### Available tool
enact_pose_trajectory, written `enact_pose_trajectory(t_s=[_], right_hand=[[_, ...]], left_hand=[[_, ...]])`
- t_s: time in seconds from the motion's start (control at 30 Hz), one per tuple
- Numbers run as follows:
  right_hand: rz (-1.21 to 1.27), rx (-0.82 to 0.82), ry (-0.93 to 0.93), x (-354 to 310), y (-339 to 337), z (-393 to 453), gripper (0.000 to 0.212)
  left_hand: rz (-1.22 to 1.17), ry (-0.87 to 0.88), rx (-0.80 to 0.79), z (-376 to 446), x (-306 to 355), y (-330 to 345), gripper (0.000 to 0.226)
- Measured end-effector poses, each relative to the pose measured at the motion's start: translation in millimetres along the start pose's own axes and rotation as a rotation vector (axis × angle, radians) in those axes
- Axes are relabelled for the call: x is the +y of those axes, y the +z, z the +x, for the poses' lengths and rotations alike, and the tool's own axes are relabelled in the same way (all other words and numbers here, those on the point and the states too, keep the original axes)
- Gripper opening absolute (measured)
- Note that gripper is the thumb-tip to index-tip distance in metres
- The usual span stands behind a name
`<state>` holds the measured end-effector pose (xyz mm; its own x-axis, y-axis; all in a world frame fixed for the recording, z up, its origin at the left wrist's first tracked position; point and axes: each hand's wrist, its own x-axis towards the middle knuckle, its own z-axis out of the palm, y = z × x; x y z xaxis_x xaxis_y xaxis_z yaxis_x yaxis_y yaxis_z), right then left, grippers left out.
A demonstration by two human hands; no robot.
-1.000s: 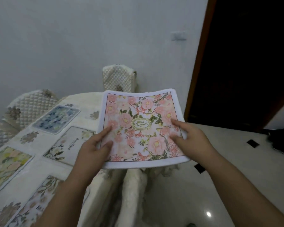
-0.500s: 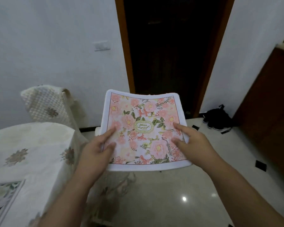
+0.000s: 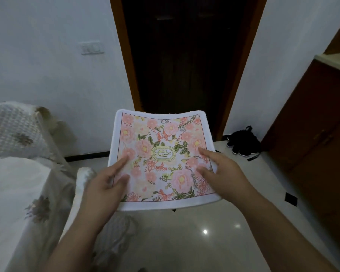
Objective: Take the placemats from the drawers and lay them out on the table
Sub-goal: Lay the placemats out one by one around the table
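A square placemat [image 3: 161, 160] with pink flowers, a white border and a green oval label in its middle is held flat in the air in front of me. My left hand [image 3: 106, 185] grips its left edge, with the thumb and a finger lying on top. My right hand [image 3: 222, 173] grips its right edge the same way. The table [image 3: 14, 185], under a white flowered cloth, shows only as a corner at the left.
A chair [image 3: 12, 130] with a quilted white cover stands behind the table corner. A dark doorway [image 3: 185, 55] is straight ahead, a brown cabinet [image 3: 312, 134] to the right, black shoes [image 3: 243, 142] on the glossy tiled floor [image 3: 194, 242].
My view has swung right, away from the table with its laid placemats, toward the doorway. Both hands still hold the pink placemat in the same grip.
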<state>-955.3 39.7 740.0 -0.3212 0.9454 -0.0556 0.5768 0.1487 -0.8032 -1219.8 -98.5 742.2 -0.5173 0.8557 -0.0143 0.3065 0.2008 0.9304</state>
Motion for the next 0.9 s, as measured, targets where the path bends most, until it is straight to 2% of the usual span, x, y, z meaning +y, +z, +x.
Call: enact_pose_trajectory(t_s=[0.27,0.6,0.9], right_hand=[[-0.030,0.051,0.042,-2,11,79,0.053],[-0.120,0.103,0.034,-48,49,201,0.054],[-0.103,0.000,0.002,-68,87,296,0.054]], left_hand=[[-0.046,-0.006,-0.095,103,-14,13,0.045],[-0.039,0.008,-0.161,253,-21,-11,0.043],[0.029,-0.022,-0.085,326,-32,-37,0.045]])
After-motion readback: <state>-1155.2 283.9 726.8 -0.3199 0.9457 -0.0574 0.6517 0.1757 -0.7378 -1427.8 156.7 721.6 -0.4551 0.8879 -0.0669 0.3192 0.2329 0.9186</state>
